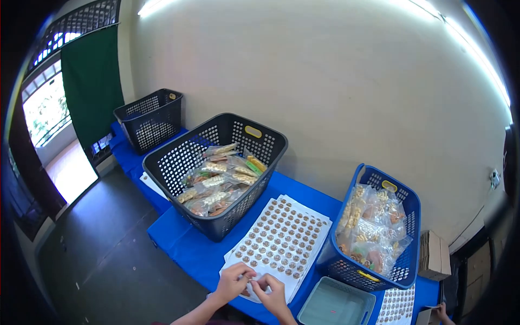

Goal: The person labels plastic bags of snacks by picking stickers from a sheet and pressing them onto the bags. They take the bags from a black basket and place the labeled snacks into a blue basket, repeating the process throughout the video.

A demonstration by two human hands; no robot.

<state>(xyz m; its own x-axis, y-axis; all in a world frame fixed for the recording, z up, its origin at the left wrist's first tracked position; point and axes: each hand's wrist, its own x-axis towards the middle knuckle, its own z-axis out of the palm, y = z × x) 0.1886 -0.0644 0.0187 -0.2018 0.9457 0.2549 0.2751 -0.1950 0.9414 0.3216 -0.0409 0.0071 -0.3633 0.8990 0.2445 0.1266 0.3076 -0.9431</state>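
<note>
Blue-clothed long desk (189,249) | dark perforated plastic basket (216,179) of snack packets | white round-sticker sheets (281,241) at near edge | left hand (234,281), right hand (272,292) both pinching sheet corner, peeling step likely | next: careful fingertip lift.

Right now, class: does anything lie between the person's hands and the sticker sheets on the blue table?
Nothing visible does. The left hand and right hand already rest on the near edge of the sticker sheets, fingers pinched together there. The baskets stand off to either side.
</note>
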